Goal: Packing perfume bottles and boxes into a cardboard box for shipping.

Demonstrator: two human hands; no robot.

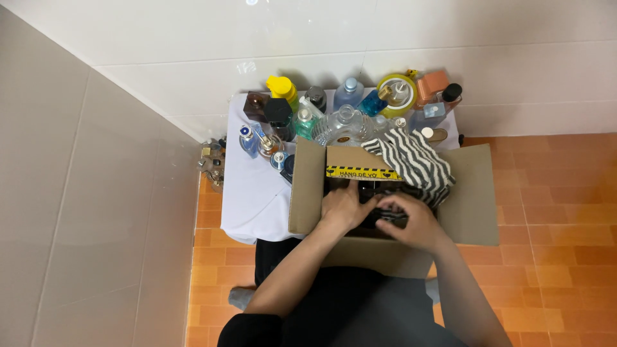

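Both hands are down inside an open cardboard box (307, 186) that sits at the near edge of a small table draped in a white cloth (247, 193), its flaps folded outward so the opening stays clear. The left hand (344, 207) lies flat and spread over the dark contents near the box's left wall, pressing or steadying rather than closing on anything; whether its fingers grip something underneath cannot be told. The right hand (411, 222) is curled around a small dark item (385, 215) in the middle of the box, fingers narrowed on it, though what it is stays too dark to make out. A zebra-striped cloth (411, 164) is draped over the box's far right corner, pushed aside so the inside can be reached. A strip of yellow-and-black tape (360, 172) runs along the far inner flap. Behind the box, along the far edge of the table against the tiled wall, stand many bottles crowded upright: a yellow-capped one (281, 88) at the left, a clear round one (344, 125) in the middle, a yellow ring-shaped one (397, 95) and an orange-topped one (432, 85) toward the right corner. A few more small bottles (212, 164) sit off the table's left edge by the wall.
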